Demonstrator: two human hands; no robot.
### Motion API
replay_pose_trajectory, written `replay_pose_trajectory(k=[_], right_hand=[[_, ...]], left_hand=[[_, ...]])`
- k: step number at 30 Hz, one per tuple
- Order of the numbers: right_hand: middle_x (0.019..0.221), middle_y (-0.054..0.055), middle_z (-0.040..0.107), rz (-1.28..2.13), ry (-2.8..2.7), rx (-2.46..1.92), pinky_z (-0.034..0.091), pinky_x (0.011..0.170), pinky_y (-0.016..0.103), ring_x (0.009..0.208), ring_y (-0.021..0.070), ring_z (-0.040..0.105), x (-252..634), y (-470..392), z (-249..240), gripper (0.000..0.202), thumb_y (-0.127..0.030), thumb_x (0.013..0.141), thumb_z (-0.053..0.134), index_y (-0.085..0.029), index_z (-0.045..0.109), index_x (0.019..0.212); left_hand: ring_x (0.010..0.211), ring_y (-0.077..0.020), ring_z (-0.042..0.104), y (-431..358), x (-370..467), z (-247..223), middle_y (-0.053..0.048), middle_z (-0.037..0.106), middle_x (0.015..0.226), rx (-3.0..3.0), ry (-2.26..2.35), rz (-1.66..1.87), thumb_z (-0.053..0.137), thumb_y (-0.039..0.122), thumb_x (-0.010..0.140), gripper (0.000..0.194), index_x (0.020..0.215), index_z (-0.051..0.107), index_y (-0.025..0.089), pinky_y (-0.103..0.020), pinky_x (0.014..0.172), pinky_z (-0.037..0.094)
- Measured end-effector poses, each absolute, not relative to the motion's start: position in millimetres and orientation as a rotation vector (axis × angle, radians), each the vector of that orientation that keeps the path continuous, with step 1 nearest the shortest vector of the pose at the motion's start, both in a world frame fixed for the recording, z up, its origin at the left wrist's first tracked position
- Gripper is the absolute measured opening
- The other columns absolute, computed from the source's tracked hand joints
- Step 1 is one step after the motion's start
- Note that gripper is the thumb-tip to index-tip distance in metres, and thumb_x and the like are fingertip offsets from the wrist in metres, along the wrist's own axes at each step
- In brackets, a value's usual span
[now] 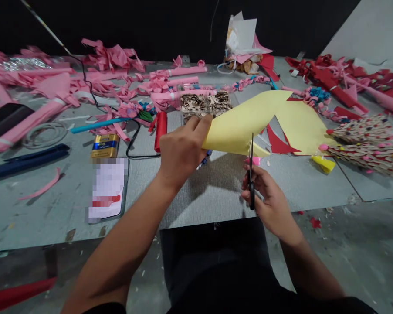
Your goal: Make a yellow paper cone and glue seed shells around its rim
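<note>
My left hand (185,146) grips the left end of a curved sheet of yellow paper (238,122), lifted above the table. My right hand (270,196) is closed around the black handles of a pair of scissors (251,174), whose blades point up at the sheet's lower right edge. By the blades, a narrow yellow strip (260,150) hangs off that edge. Behind and to the right lies another yellow sheet (303,126) with a pointed cut, next to a red paper piece (278,139). A small pink scrap (255,161) shows just above my right hand.
A phone (108,189), a gold-and-blue box (105,146) and a dark blue stapler-like tool (28,161) lie to the left. Pink paper rolls and scraps (114,56) crowd the back. Dotted, fringed bundles (369,152) sit at right; a clear box (204,103) stands behind my left hand.
</note>
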State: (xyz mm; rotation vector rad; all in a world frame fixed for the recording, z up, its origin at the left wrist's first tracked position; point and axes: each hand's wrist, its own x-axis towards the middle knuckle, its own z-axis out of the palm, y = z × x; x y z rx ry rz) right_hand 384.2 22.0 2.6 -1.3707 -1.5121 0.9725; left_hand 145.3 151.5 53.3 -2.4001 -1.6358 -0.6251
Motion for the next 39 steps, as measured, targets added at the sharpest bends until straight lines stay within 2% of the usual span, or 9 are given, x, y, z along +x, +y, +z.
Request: replay_pose_trajectory(k=[11,15,20,25,29,33,39], right_hand=[[0.122,0.009,0.067,0.899,-1.554,-1.406,0.059,0.088,0.046,0.101,0.0269,0.069,386,24,4,0.052,-0.047,0.105,0.079,-0.031,0.058,0.150],[0.115,0.006,0.065,0.889,-1.554,-1.410,0.060,0.091,0.046,0.101,0.0264,0.070,383,25,5,0.051,-0.046,0.105,0.079,-0.030,0.058,0.149],[0.112,0.005,0.063,0.863,-1.524,-1.413,0.061,0.086,0.042,0.101,0.0258,0.069,383,26,4,0.045,-0.043,0.106,0.077,-0.031,0.060,0.146],[0.114,0.006,0.061,0.823,-1.551,-1.426,0.061,0.089,0.045,0.106,0.0270,0.068,386,27,7,0.046,-0.041,0.106,0.077,-0.031,0.058,0.146],[0.113,0.006,0.062,0.827,-1.589,-1.429,0.062,0.086,0.047,0.102,0.0271,0.067,385,28,11,0.048,-0.044,0.105,0.078,-0.030,0.058,0.146],[0.116,0.007,0.064,0.807,-1.587,-1.425,0.063,0.087,0.046,0.101,0.0260,0.067,385,28,12,0.048,-0.045,0.105,0.079,-0.030,0.059,0.145],[0.109,0.004,0.061,0.796,-1.566,-1.407,0.061,0.088,0.043,0.102,0.0256,0.067,387,28,7,0.045,-0.044,0.105,0.080,-0.031,0.062,0.144]], left_hand=[[0.112,-0.0332,0.077,151,146,53,-0.014,0.077,0.146,-2.427,-1.662,-0.653,0.064,0.029,0.106,0.061,0.166,0.058,0.032,-0.039,0.080,0.055],[0.112,-0.0338,0.077,150,145,53,-0.013,0.078,0.145,-2.436,-1.670,-0.660,0.064,0.029,0.106,0.062,0.168,0.056,0.032,-0.040,0.082,0.055],[0.112,-0.0338,0.077,151,146,52,-0.013,0.077,0.145,-2.425,-1.660,-0.635,0.065,0.030,0.105,0.063,0.167,0.057,0.031,-0.039,0.081,0.055],[0.112,-0.0338,0.077,151,147,51,-0.013,0.077,0.144,-2.412,-1.654,-0.645,0.063,0.029,0.106,0.061,0.167,0.057,0.032,-0.040,0.080,0.054],[0.112,-0.0344,0.077,150,147,52,-0.013,0.078,0.145,-2.427,-1.650,-0.654,0.064,0.030,0.105,0.062,0.167,0.057,0.033,-0.041,0.080,0.054],[0.112,-0.0344,0.077,150,146,52,-0.012,0.077,0.147,-2.431,-1.660,-0.649,0.064,0.030,0.105,0.062,0.167,0.058,0.033,-0.041,0.080,0.055],[0.113,-0.0336,0.077,151,146,52,-0.013,0.077,0.144,-2.444,-1.661,-0.659,0.064,0.027,0.104,0.064,0.167,0.058,0.032,-0.040,0.081,0.054]])
